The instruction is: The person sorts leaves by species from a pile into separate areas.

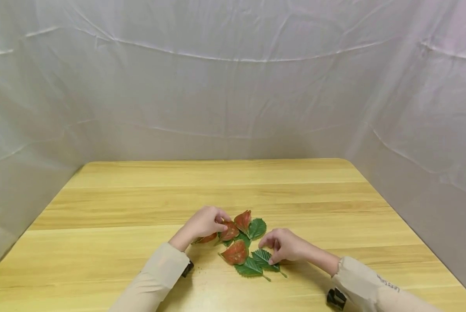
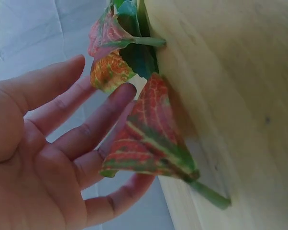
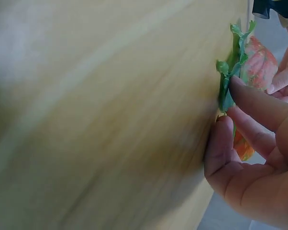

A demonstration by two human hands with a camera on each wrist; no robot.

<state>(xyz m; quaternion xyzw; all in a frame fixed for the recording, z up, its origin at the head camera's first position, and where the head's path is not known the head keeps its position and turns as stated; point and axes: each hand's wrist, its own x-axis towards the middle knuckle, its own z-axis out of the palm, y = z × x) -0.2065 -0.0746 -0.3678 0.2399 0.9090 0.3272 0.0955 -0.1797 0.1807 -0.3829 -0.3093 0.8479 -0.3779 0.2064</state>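
Several artificial leaves, some red and some green, lie in a loose cluster on the wooden table (image 1: 147, 208). My left hand (image 1: 205, 223) hovers over the left part of the cluster, thumb and fingers apart. Its fingertips are right at a red leaf (image 1: 229, 231), and another red leaf (image 2: 149, 139) stands in front of its fingers in the left wrist view. My right hand (image 1: 286, 246) is bent over a green leaf (image 1: 261, 258) at the cluster's right, thumb touching it and fingertips low at the table. A second green leaf (image 1: 250, 267) lies beside that one, below a red leaf (image 1: 236, 252).
Another red leaf (image 1: 243, 221) and a green leaf (image 1: 257, 228) lie at the far side of the cluster. A pale cloth curtain (image 1: 225, 95) hangs behind the table and along both sides. Black devices (image 1: 336, 299) are strapped under both wrists.
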